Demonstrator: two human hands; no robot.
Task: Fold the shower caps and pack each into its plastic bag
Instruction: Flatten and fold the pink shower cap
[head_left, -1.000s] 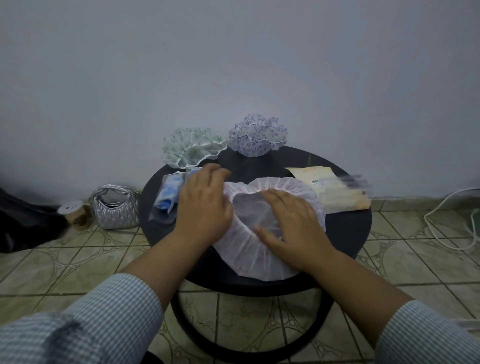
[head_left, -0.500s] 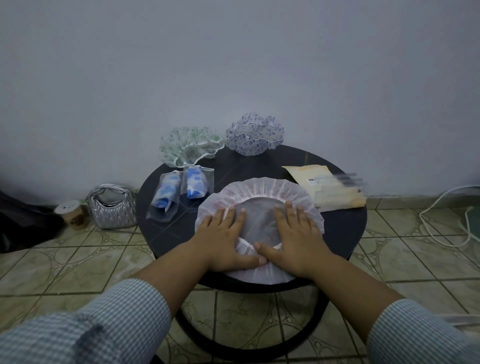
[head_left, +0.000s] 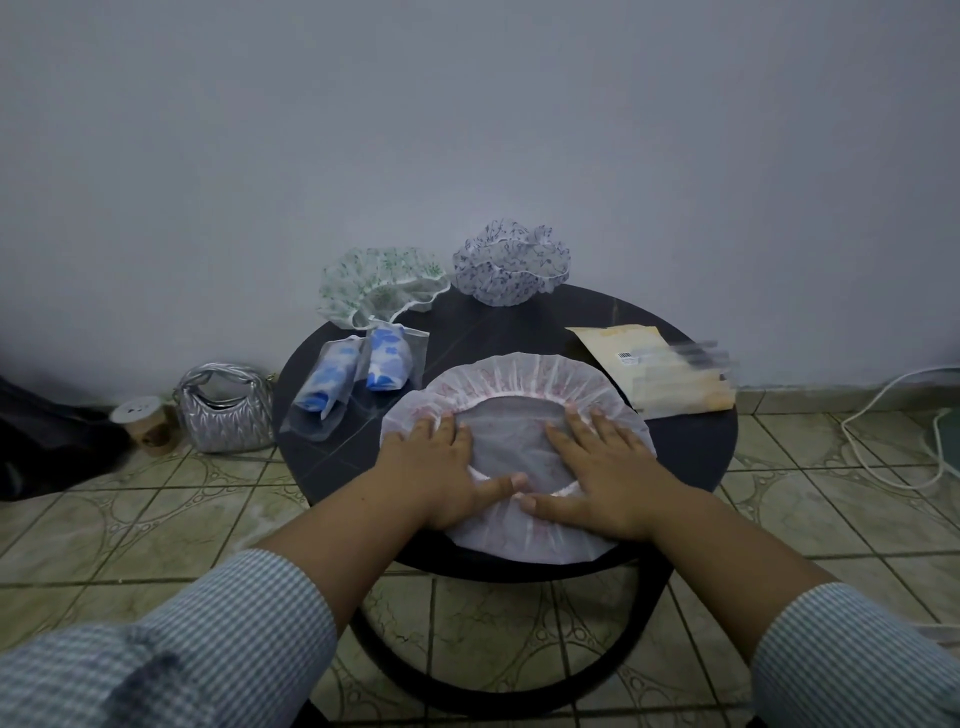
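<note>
A: Where is the pink-trimmed shower cap (head_left: 519, 382) just now?

B: Spread flat, opening upward, on the near half of the round black bench (head_left: 685, 447); its near edge overhangs the bench rim a little. Both hands lie on it. The left hand (head_left: 441, 467) presses its left side, the right hand (head_left: 605, 462) its right side, thumbs almost meeting at the near elastic.

A: And each grip?

B: Neither has hold of anything. Fingers are straight and spread, palms down, only pressing.

A: So how to do this well?

B: I judge the step to be flattening before the first fold. Smooth outward from the middle so trapped air leaves, keep the elastic ring even, then fold one half over the other while one palm pins the crease. The thin film looks likely to spring back, so keep weight on it.

A: What surrounds the cap?

B: Just left of it, two packed bags (head_left: 358, 374) with blue caps inside. Beyond it, a green-flowered cap (head_left: 379, 283) and a purple-flowered cap (head_left: 511, 267) wait unfolded. Right of it lies a tan envelope (head_left: 649, 364), partly blurred.
</note>
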